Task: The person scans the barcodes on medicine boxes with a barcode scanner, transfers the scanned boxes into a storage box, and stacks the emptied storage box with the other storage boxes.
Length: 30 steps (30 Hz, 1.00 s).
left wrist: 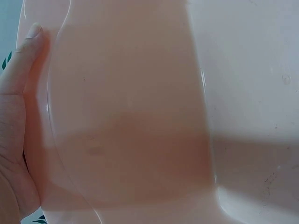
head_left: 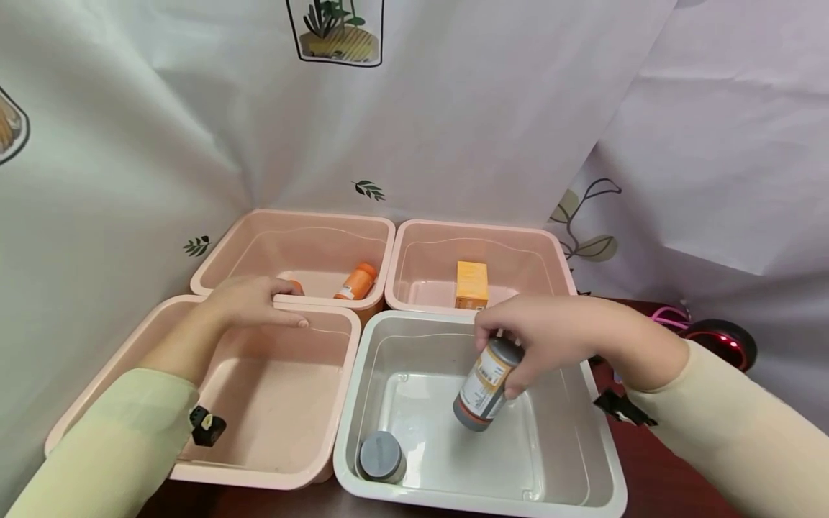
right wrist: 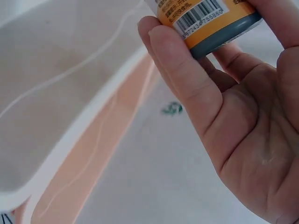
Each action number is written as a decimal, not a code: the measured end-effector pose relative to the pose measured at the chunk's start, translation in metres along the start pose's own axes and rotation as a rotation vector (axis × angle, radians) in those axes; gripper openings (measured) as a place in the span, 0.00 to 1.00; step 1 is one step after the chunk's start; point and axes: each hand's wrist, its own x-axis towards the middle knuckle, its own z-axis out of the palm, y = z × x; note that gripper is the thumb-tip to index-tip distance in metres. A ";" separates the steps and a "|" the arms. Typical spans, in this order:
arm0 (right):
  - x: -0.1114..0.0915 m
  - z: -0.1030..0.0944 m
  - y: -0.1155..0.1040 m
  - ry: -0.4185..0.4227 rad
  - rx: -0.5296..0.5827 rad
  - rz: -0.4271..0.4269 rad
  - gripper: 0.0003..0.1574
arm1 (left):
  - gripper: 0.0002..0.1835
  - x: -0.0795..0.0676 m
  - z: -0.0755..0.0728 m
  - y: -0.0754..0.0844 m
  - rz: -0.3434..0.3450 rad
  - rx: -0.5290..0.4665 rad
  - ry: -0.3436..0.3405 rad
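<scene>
In the head view my right hand (head_left: 540, 331) grips a supplement bottle (head_left: 482, 385) near its grey top. The bottle tilts over the pale grey bin (head_left: 479, 509), and its orange-and-white label with a barcode shows in the right wrist view. A second grey-capped bottle (head_left: 381, 453) stands in that bin's front left corner. My left hand (head_left: 249, 302) rests across the rims between the two left pink bins, its thumb (left wrist: 21, 63) straight along the front bin's wall. By its fingertips an orange thing (head_left: 295, 285) shows; whether they touch it I cannot tell.
The back left pink bin (head_left: 220, 259) holds an orange bottle (head_left: 358, 281) leaning to one side. In the back right pink bin (head_left: 550, 252) stands a yellow-orange box (head_left: 471, 285). The front left pink bin (head_left: 278, 475) adjoins the grey one. Behind hangs a patterned white cloth (head_left: 453, 129).
</scene>
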 end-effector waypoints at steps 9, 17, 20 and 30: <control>-0.045 -0.005 0.029 0.063 0.310 -0.155 0.24 | 0.28 0.000 -0.002 -0.004 0.002 -0.004 0.009; -0.093 0.008 0.091 0.072 0.578 -0.357 0.31 | 0.28 0.003 -0.002 -0.001 -0.002 0.011 0.012; -0.105 0.019 0.123 0.100 0.658 -0.471 0.30 | 0.28 0.004 -0.001 0.000 0.008 0.003 0.008; -0.114 0.066 0.167 0.147 1.056 -0.926 0.32 | 0.26 0.001 -0.001 0.001 0.003 0.001 0.000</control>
